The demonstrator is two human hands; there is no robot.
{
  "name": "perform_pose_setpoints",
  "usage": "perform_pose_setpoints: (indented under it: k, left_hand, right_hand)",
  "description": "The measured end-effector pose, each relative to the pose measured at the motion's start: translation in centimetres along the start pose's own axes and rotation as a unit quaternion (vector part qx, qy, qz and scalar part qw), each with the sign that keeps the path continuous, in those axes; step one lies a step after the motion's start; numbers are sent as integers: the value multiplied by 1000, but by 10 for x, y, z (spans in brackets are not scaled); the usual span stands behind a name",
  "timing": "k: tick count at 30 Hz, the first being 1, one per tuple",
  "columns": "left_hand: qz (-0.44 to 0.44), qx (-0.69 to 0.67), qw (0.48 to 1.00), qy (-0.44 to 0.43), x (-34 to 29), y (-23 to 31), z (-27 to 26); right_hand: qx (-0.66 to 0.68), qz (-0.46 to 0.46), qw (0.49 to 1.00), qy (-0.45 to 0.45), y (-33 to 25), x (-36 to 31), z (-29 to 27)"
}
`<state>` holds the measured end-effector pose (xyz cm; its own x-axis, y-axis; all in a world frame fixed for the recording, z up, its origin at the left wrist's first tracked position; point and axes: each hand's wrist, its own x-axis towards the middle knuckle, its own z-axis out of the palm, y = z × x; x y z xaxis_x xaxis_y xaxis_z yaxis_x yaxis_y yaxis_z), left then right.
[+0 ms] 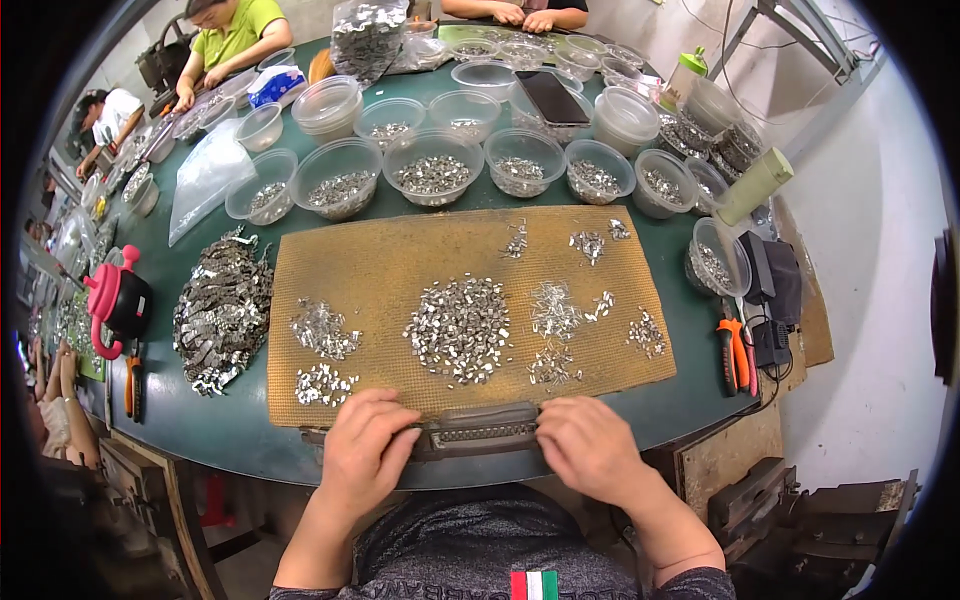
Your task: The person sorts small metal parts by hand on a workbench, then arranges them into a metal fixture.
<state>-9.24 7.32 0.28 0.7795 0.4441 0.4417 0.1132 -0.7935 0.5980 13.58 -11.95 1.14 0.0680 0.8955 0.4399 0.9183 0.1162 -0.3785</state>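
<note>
At the front edge of the mat lies a dark, bar-shaped metal holder [480, 433] with a row of small teeth-like pieces along its middle. My left hand [365, 445] is closed at its left end, fingers curled over and thumb pointing inward. On the opposite end my right hand [590, 447] rests with bent fingers gripping it. Just beyond the holder a yellow-brown ribbed mat [385, 245] carries a large central heap of small metal pieces [458, 330]. Smaller heaps lie left of it, such as thin silvery pieces [325, 330], and right of it, such as U-shaped ones [555, 310].
Clear plastic bowls [433, 170] of metal parts line the mat's far side. Left are a heap of metal strips [222, 310], a black-and-pink pot [120, 300] and orange-handled pliers [133, 385]. More pliers [735, 350] lie right. A phone [552, 98] sits on bowls. Other people work farther off.
</note>
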Motion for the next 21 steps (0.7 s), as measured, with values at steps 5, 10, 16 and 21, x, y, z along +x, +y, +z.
perform_pose_setpoints:
  k: [5, 10, 16, 21]
  left_hand:
    - [-34, 51, 997, 55, -15, -16, -21]
    - [-82, 144, 983, 79, -26, -34, -37]
    - [-83, 187, 979, 18, -40, -43, -36]
    - [-47, 158, 986, -23, -47, -34, -31]
  right_hand:
    - [5, -14, 1000, -22, -12, 10, 17]
    - [-37, 2, 999, -28, -22, 7, 25]
    - [55, 77, 995, -32, -17, 9, 22]
    - [6, 90, 996, -24, -34, 21, 28]
